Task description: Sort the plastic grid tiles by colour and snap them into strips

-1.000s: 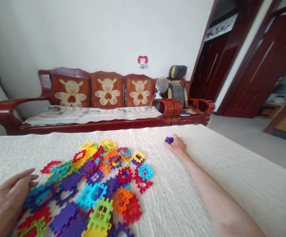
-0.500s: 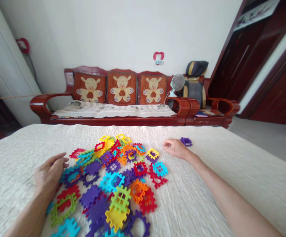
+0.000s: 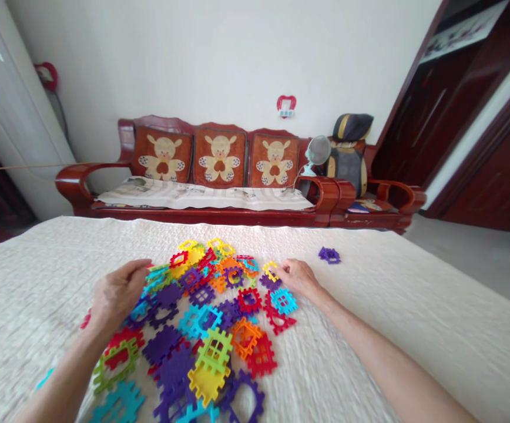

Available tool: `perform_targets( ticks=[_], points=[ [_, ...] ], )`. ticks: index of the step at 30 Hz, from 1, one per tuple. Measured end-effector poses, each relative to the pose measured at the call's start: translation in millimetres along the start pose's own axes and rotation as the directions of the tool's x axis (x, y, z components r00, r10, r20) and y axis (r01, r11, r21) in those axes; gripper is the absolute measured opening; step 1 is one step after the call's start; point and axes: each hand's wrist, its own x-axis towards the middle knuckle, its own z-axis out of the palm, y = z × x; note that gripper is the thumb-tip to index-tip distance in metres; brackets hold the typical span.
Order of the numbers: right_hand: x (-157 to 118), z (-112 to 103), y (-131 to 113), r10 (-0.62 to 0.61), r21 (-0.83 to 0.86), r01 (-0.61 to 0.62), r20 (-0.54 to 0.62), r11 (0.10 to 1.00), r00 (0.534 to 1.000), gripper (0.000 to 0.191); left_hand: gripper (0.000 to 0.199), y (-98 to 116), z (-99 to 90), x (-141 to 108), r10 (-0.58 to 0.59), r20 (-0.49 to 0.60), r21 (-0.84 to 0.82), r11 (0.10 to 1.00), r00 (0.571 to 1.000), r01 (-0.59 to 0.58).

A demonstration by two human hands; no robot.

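Right hand [image 3: 299,277] moved to yellow piece [image 3: 269,268] | grip seemingly pinching it | left grip [image 3: 117,292]: cannot tell

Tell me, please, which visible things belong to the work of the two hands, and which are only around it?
Part of the work:
pile of coloured plastic pieces
left hand, at the pile's left side
right hand, at a yellow piece
purple pieces, lying apart
pale cloth underneath

Just around:
red-brown sofa
bear cushions
fan
dark seat cushion
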Motion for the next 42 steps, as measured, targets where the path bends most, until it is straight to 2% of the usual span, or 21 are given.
perform_targets(
  ticks=[3,6,8,11,14,19,24,26,27,29,30,31,32,34,37,39,42],
  points=[
    [-2,-7,-6,-0.06,0.149,0.057,0.018,0.987,0.998,0.029,0.035,21,11.4,-10,0.116,0.071,-0.043,0.993,0.991,-0.113],
    [-3,-13,-11,-0.126,0.283,0.109,0.043,0.953,0.991,0.028,0.033,31,28.3,-22,0.252,0.09,-0.078,0.966,0.963,-0.246],
    [-3,-14,-11,-0.14,0.284,0.124,0.036,0.951,0.989,0.026,0.032,30,39.2,-28,0.356,0.109,-0.065,0.934,0.928,-0.351],
    [-3,-9,-9,-0.169,0.178,0.152,0.084,0.972,0.982,0.031,0.032,26,50.5,-35,0.466,0.158,-0.053,0.884,0.87,-0.464],
    [-4,-4,-8,-0.16,0.088,0.147,0.172,0.985,0.972,0.034,0.032,24,54.5,-37,0.487,0.172,-0.041,0.872,0.856,-0.488],
    [-6,-7,-16,-0.163,0.048,0.156,0.248,0.987,0.955,0.034,0.031,27,53.7,-38,0.489,0.16,-0.027,0.87,0.857,-0.492],
    [-1,-11,-11,-0.22,0.197,0.174,0.243,0.965,0.945,0.018,0.03,26,54.4,-38,0.495,0.148,-0.037,0.868,0.856,-0.496],
    [2,-12,-2,-0.21,0.236,0.163,0.191,0.958,0.959,0.012,0.03,25,54.6,-37,0.505,0.141,-0.039,0.862,0.851,-0.505],
    [4,-13,3,-0.2,0.222,0.17,0.121,0.96,0.972,0.011,0.029,24,54.5,-37,0.509,0.139,-0.041,0.86,0.849,-0.509],
    [8,-15,17,-0.193,0.142,0.198,-0.051,0.97,0.98,0.012,0.029,23,54.3,-36,0.516,0.137,-0.047,0.856,0.846,-0.515],
    [9,-16,25,-0.199,0.097,0.209,-0.105,0.973,0.974,0.014,0.029,23,54.1,-36,0.517,0.136,-0.05,0.856,0.845,-0.515],
    [10,-17,33,-0.211,0.063,0.218,-0.11,0.974,0.971,0.017,0.03,23,54.0,-36,0.517,0.138,-0.054,0.855,0.845,-0.515],
    [10,-19,40,-0.221,0.047,0.224,-0.069,0.973,0.973,0.021,0.03,23,53.9,-35,0.517,0.14,-0.057,0.856,0.844,-0.514],
    [9,-25,51,-0.222,0.077,0.215,0.1,0.974,0.97,0.033,0.03,23,54.0,-35,0.518,0.143,-0.06,0.855,0.844,-0.515],
    [7,-36,59,-0.17,0.194,0.11,0.329,0.975,0.929,0.061,0.03,23,54.7,-34,0.52,0.143,-0.062,0.854,0.842,-0.517],
    [6,-41,58,-0.137,0.225,0.056,0.364,0.973,0.921,0.072,0.03,22,55.4,-34,0.521,0.142,-0.056,0.853,0.842,-0.519],
    [3,-40,51,-0.134,0.173,0.084,0.302,0.981,0.944,0.068,0.03,19,56.9,-33,0.525,0.142,-0.042,0.85,0.839,-0.525]
  ],
)
